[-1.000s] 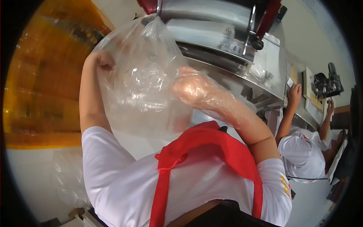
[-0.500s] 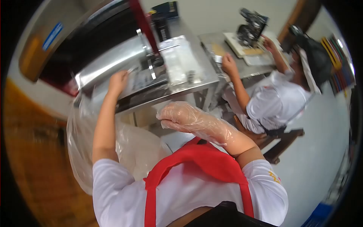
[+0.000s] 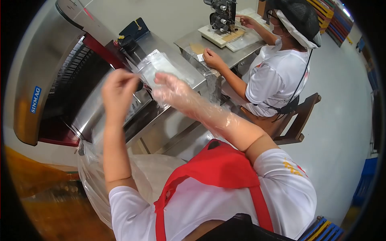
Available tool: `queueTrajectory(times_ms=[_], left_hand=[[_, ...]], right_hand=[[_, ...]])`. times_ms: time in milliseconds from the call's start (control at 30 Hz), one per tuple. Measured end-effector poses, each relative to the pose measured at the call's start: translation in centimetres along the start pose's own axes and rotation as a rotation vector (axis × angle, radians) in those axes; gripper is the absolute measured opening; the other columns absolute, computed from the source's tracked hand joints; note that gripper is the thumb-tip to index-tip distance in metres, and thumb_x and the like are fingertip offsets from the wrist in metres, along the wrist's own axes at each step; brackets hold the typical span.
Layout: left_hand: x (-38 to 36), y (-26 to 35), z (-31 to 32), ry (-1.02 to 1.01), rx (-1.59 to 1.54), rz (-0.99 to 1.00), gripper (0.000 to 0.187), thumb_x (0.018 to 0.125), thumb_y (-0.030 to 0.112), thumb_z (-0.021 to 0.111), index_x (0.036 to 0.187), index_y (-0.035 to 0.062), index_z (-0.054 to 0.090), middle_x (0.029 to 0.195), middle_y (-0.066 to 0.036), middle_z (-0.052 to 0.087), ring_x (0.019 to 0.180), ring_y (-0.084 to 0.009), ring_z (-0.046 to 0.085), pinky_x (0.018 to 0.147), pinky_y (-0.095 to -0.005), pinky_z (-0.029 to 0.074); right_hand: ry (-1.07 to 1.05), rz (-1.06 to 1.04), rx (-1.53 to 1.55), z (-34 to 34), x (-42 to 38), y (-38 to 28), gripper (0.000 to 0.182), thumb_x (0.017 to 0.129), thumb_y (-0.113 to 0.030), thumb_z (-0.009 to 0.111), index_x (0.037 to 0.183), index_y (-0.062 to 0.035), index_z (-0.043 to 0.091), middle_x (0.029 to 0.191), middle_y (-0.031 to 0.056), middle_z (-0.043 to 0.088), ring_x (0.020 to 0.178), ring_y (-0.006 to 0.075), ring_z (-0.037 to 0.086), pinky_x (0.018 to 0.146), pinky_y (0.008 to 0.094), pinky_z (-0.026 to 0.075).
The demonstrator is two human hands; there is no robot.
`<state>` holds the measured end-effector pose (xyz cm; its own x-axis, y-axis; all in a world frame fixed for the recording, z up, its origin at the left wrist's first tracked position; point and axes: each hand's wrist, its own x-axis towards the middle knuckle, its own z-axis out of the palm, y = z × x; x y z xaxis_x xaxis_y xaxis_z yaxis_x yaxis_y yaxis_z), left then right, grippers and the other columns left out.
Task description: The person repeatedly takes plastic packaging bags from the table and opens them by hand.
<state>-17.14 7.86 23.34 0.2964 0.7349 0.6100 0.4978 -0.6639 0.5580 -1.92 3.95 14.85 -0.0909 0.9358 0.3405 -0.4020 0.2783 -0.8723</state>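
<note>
My left hand (image 3: 120, 90) is bare and slightly blurred, raised over the steel machine's front, its fingertips pressed together near a clear plastic piece. What they grip is too small to make out. My right hand (image 3: 171, 88) wears a thin clear plastic glove that reaches up the forearm. Its fingers are parted, close beside a stack of clear plastic bags (image 3: 163, 64) on the steel table (image 3: 189, 74). Whether the right fingers touch the bags cannot be told.
A machine with a blue SINMAG label (image 3: 36, 99) stands at the left. A large clear plastic bag (image 3: 140, 170) hangs below. At the right, a seated co-worker (image 3: 277, 76) works at a small black machine (image 3: 223, 18) beside a wooden chair (image 3: 297, 124).
My right hand has moved up and left, from before my body to beside the bags, and its fingers have spread. My left hand is raised closer to it. The view has shifted.
</note>
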Motion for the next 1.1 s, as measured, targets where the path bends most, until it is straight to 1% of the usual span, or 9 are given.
queueTrajectory(times_ms=[67, 200, 233, 367, 467, 567, 800, 1000, 1100], left_hand=[[0.1, 3.1, 3.4, -0.097, -0.057, 0.102, 0.008, 0.07, 0.003, 0.062, 0.071, -0.0011, 0.055, 0.066, -0.006, 0.053, 0.062, -0.012, 0.054, 0.059, -0.024, 0.044], [0.9, 5.2, 7.3, -0.294, -0.29, -0.132, 0.008, 0.071, 0.003, 0.061, 0.071, -0.0003, 0.054, 0.069, -0.003, 0.056, 0.064, -0.0086, 0.053, 0.059, -0.022, 0.044], [0.9, 5.2, 8.3, -0.414, -0.495, -0.274, 0.009, 0.071, 0.005, 0.061, 0.07, 0.0001, 0.053, 0.07, -0.002, 0.056, 0.064, -0.0073, 0.052, 0.059, -0.0213, 0.043], [0.5, 4.1, 13.1, -0.651, -0.606, -0.319, 0.01, 0.072, 0.003, 0.063, 0.073, 0.0018, 0.053, 0.072, -0.003, 0.058, 0.065, -0.0081, 0.054, 0.058, -0.022, 0.044], [0.1, 3.9, 15.2, -0.73, -0.887, -0.521, 0.011, 0.072, 0.003, 0.064, 0.075, 0.002, 0.053, 0.073, -0.004, 0.059, 0.066, -0.0101, 0.056, 0.06, -0.0224, 0.045], [-1.2, 4.0, 16.9, -0.713, -0.953, -0.541, 0.012, 0.073, 0.002, 0.064, 0.077, 0.0011, 0.053, 0.075, -0.007, 0.06, 0.071, -0.0127, 0.057, 0.066, -0.0237, 0.045], [-3.7, 3.0, 19.4, -0.623, -1.069, -0.633, 0.009, 0.076, 0.002, 0.061, 0.076, 0.0041, 0.052, 0.084, -0.008, 0.06, 0.076, -0.014, 0.056, 0.07, -0.0264, 0.045], [-6.1, 3.6, 19.0, -0.556, -1.393, -0.758, 0.008, 0.08, 0.006, 0.058, 0.076, 0.0059, 0.051, 0.089, -0.009, 0.059, 0.08, -0.0171, 0.057, 0.075, -0.0296, 0.047], [-8.0, 2.8, 19.3, -0.543, -1.531, -0.738, 0.006, 0.082, 0.008, 0.056, 0.084, 0.0056, 0.052, 0.097, -0.011, 0.058, 0.085, -0.0201, 0.058, 0.078, -0.0329, 0.047]], right_hand=[[0.014, -0.01, 0.081, -0.6, 0.6, -1.8, 0.059, 0.08, -0.036, 0.057, 0.118, 0.0042, 0.04, 0.101, 0.0138, 0.054, 0.089, 0.0186, 0.053, 0.074, 0.0304, 0.043], [-0.023, 0.007, 0.095, -4.9, -0.7, -3.9, 0.05, 0.081, -0.039, 0.055, 0.109, 0.0026, 0.05, 0.093, 0.0043, 0.055, 0.079, 0.0083, 0.051, 0.069, 0.0216, 0.043], [0.061, -0.007, 0.051, -5.4, -1.8, -4.5, 0.043, 0.083, -0.038, 0.052, 0.101, 0.001, 0.055, 0.091, 0.0042, 0.056, 0.079, 0.009, 0.052, 0.067, 0.0235, 0.043], [0.278, 0.101, 0.18, -8.7, -4.1, -3.3, 0.038, 0.083, -0.036, 0.053, 0.098, -0.0008, 0.056, 0.09, 0.0073, 0.057, 0.078, 0.0133, 0.055, 0.064, 0.0279, 0.046], [0.219, 0.21, 0.196, -11.5, -5.6, -2.5, 0.04, 0.082, -0.037, 0.054, 0.099, -0.0012, 0.055, 0.089, 0.0079, 0.056, 0.077, 0.016, 0.055, 0.065, 0.0291, 0.047], [0.371, 0.215, 0.116, -12.2, -7.3, -3.0, 0.041, 0.081, -0.038, 0.054, 0.097, -0.0006, 0.055, 0.086, 0.0085, 0.056, 0.075, 0.0175, 0.054, 0.063, 0.03, 0.046], [0.346, 0.382, 0.01, -14.2, -8.0, -2.5, 0.052, 0.082, -0.042, 0.05, 0.107, 0.0036, 0.051, 0.087, 0.01, 0.057, 0.077, 0.0184, 0.054, 0.063, 0.031, 0.043], [0.221, 0.444, 0.15, -13.6, -9.0, -2.6, 0.045, 0.082, -0.037, 0.049, 0.102, 0.0031, 0.054, 0.096, 0.0119, 0.055, 0.079, 0.0182, 0.054, 0.069, 0.0317, 0.044], [0.178, 0.311, 0.448, -12.8, -9.5, 0.5, 0.046, 0.082, -0.04, 0.048, 0.109, -0.0032, 0.052, 0.106, 0.013, 0.053, 0.092, 0.0211, 0.053, 0.075, 0.0362, 0.044]])
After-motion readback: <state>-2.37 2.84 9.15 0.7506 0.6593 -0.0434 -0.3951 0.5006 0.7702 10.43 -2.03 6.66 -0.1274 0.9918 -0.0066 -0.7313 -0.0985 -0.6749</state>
